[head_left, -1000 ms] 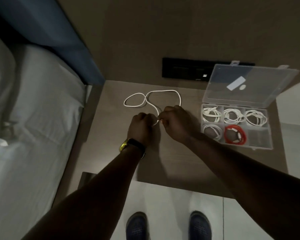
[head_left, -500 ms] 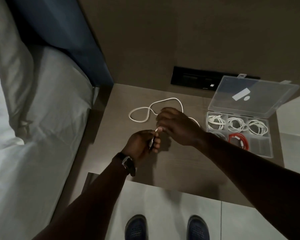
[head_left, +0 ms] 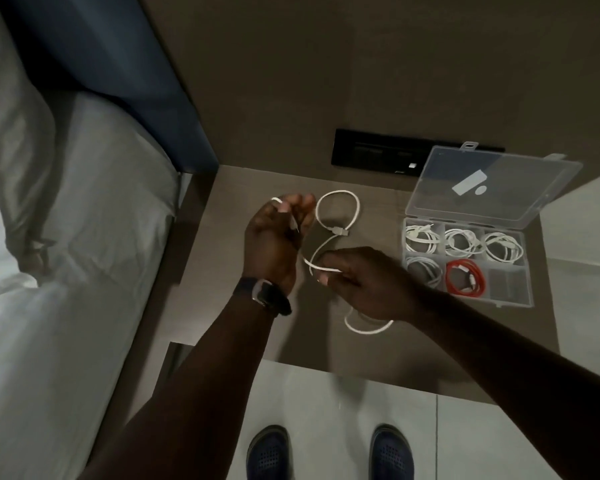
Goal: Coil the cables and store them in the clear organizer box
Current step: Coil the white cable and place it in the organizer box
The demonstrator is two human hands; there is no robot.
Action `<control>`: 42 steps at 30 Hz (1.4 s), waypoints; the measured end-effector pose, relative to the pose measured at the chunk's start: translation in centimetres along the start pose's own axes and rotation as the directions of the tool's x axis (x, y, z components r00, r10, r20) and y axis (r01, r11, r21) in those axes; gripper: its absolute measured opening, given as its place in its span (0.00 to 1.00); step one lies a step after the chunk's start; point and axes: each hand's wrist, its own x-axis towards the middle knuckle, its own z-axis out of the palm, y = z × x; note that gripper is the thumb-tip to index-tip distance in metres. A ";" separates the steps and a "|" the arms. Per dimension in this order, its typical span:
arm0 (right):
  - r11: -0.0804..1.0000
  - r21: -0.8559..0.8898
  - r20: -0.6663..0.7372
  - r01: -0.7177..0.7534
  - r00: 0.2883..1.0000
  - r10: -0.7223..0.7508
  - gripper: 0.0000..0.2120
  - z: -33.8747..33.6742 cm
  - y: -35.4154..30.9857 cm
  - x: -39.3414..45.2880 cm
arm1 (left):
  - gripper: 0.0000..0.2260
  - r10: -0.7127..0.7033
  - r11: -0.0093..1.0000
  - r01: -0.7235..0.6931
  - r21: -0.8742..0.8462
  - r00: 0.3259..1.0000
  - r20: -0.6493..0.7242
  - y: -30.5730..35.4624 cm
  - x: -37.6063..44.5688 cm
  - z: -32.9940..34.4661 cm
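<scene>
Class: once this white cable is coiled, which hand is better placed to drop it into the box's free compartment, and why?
Probably the right hand: it is nearer the box and its free compartment. The left hand holds the cable farther away.

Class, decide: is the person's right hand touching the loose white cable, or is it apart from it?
Touching. The head view shows the right hand pinching the loose white cable between its fingertips, with the cable running straight into them.
</scene>
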 end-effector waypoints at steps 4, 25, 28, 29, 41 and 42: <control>0.983 -0.153 -0.034 0.101 0.994 -0.107 0.05 -5.4 -0.5 1.3 | 0.10 0.046 0.800 -0.125 0.587 0.988 0.148 -1.9 -1.9 1.2; 0.998 0.046 -0.031 -0.052 0.998 0.053 0.14 -1.3 -0.8 -3.5 | 0.11 -0.120 0.965 0.153 -0.215 0.980 0.158 -0.4 -4.3 2.2; 0.994 -0.060 0.012 0.095 0.995 -0.094 0.07 -4.2 -2.2 -3.9 | 0.10 0.077 0.906 -0.165 0.389 0.970 0.231 -1.0 -4.2 2.3; 0.989 -0.078 0.007 0.128 0.992 -0.128 0.06 -5.3 -2.3 -3.6 | 0.09 0.069 0.829 -0.210 0.518 0.958 0.279 -1.2 -4.5 2.4; 0.946 0.324 -0.175 -0.008 0.982 0.068 0.10 -3.6 1.7 -2.1 | 0.11 -0.416 0.776 0.560 -0.289 0.800 0.433 0.7 -7.1 4.7; 0.946 0.323 -0.160 -0.039 0.982 0.096 0.11 -2.7 1.3 -2.7 | 0.13 -0.372 0.774 0.521 -0.361 0.834 0.406 0.8 -6.7 4.8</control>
